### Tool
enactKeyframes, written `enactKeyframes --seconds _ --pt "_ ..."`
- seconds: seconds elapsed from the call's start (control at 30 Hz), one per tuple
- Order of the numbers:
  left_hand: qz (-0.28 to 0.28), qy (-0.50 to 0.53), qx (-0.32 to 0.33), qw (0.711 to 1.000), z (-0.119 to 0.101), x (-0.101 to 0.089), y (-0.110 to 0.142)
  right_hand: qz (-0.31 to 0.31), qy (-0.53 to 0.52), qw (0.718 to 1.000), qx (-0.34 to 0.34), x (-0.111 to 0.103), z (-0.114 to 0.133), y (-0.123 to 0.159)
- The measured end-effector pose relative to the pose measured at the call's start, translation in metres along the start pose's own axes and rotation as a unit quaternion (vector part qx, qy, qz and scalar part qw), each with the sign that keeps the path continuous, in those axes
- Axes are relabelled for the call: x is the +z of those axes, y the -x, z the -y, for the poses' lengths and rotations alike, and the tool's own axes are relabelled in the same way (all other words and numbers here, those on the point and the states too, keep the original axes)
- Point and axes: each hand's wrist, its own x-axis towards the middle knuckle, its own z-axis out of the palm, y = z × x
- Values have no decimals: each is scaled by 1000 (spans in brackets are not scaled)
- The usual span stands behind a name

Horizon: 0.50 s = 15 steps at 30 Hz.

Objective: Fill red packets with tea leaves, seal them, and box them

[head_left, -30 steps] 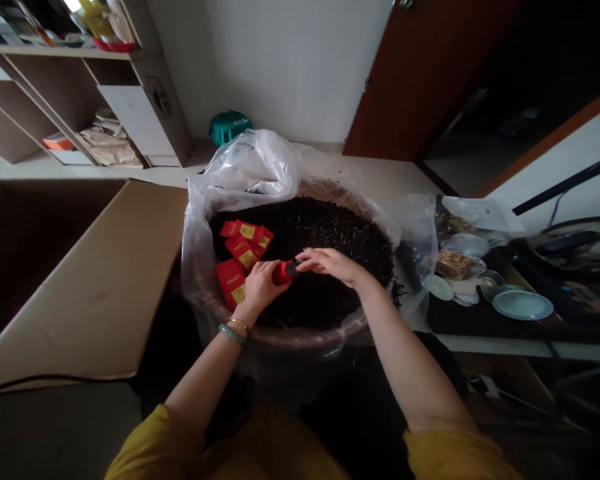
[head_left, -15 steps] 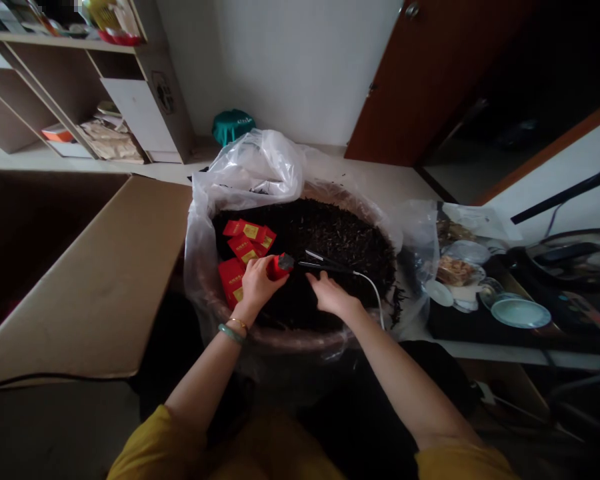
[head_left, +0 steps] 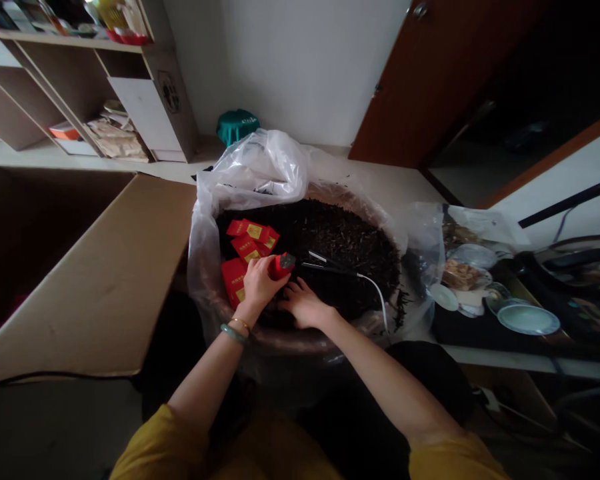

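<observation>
A big round basket lined with clear plastic holds a heap of dark loose tea leaves. My left hand grips a small red packet, its open top filled with dark leaves. My right hand rests palm down on the leaves just right of the left hand, fingers spread, holding nothing. Several red and gold packets lie on the leaves at the left side. A black sealing clamp with a white cord lies on the leaves beyond my right hand.
An open cardboard box stands to the left. A dark low table on the right carries plates, small bowls and a kettle. Wooden shelves stand at the back left, a green object by the wall, a brown door at back right.
My right hand let go of the packet's top, dropped down and slid left onto the leaves beside my left hand. The black clamp and cord came into sight. The left hand kept its packet.
</observation>
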Motion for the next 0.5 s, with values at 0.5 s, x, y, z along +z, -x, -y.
enactKeyframes --seconds 0.5 --pt "34 -1 4 999 1 1 1 8 20 981 193 -17 -3 23"
